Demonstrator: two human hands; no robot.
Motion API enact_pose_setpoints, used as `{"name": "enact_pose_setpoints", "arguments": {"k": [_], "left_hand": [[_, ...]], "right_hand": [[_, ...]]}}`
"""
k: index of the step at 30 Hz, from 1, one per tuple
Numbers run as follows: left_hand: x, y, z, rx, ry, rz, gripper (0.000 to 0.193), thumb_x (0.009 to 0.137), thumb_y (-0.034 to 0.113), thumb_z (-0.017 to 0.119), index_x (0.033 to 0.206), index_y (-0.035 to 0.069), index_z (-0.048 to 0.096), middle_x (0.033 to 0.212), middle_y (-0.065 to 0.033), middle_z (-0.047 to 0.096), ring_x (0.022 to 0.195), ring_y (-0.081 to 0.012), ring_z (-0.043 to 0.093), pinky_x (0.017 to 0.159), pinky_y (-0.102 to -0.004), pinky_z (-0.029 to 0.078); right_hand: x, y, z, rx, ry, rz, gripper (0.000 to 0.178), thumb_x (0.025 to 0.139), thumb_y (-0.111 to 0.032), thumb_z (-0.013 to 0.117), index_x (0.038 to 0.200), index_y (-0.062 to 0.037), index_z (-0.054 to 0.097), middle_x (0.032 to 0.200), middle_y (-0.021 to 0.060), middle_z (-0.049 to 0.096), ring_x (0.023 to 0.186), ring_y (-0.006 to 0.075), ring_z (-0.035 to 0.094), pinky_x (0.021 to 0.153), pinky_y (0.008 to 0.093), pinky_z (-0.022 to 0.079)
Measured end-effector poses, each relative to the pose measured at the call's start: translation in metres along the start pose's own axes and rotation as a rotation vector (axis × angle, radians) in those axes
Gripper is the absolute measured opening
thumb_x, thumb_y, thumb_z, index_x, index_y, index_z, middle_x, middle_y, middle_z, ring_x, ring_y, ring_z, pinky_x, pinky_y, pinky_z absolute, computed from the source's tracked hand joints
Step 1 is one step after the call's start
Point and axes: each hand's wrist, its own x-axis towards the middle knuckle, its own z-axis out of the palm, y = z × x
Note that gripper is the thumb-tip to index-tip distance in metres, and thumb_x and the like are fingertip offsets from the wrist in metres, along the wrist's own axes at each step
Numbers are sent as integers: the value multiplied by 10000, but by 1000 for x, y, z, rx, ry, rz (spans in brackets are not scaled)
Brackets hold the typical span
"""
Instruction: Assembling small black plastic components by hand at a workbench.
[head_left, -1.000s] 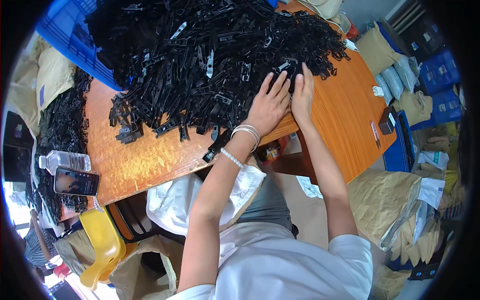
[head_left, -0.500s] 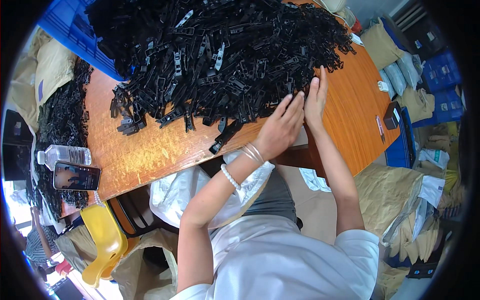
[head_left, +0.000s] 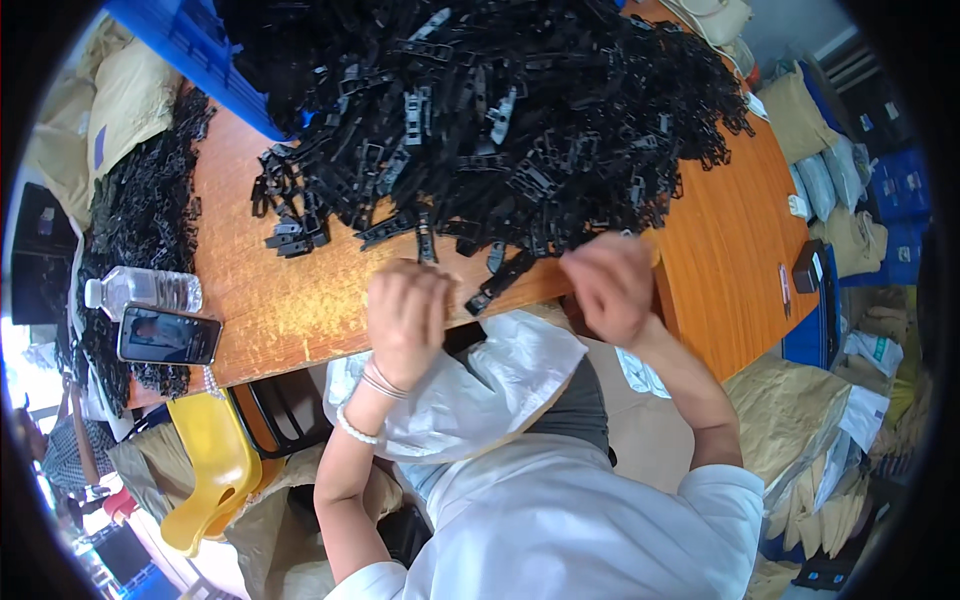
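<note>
A large heap of black plastic clip-like parts covers the far side of the wooden table. At the table's near edge is my left hand, back upward and fingers curled; whatever is under them is hidden. My right hand, smeared by motion, is by the heap's near edge, its fingers bent but unclear. Between the hands, one longer black part sticks out from the heap toward me. A translucent white plastic bag lies over my lap, below the table edge.
A blue crate leans into the heap at the far left. On the left are a water bottle, a phone and a second pile of black parts. A black box and a pen lie at the right edge.
My hands, held close together at the heap's right side, have parted. The left moved left and nearer to me, its fingers now curled; the right came back toward the table edge. The view shifted slightly.
</note>
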Motion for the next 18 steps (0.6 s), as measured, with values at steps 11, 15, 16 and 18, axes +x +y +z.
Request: {"name": "enact_pose_setpoints", "arguments": {"k": [11,15,16,18], "left_hand": [[-1,-88,-37,389,138,-357,133,782,8,542,912,14,567,975,-154,532,943,-318,488,812,-366,404],[2,-142,-54,428,270,-523,209,816,41,511,1013,32,579,1101,-171,529,1061,-325,474,903,-362,377],[4,-160,-61,263,289,-612,239,827,51,500,1054,37,575,1157,-182,515,1102,-328,461,936,-357,361],[13,-199,-75,69,226,-672,255,833,58,493,1077,38,564,1180,-195,501,1111,-327,461,946,-348,357]], "right_hand": [[4,-55,35,217,-87,-143,227,658,-89,690,860,-34,603,865,60,559,746,227,518,602,328,400],[-4,-69,34,261,-87,-15,208,647,-50,683,839,-27,607,864,70,573,738,235,528,617,327,417],[-6,-73,34,268,-88,29,202,643,-38,680,833,-26,610,862,73,577,734,237,531,622,325,421],[-10,-80,36,296,-92,51,200,642,-30,678,830,-24,612,858,73,580,734,238,532,623,325,422]]}}
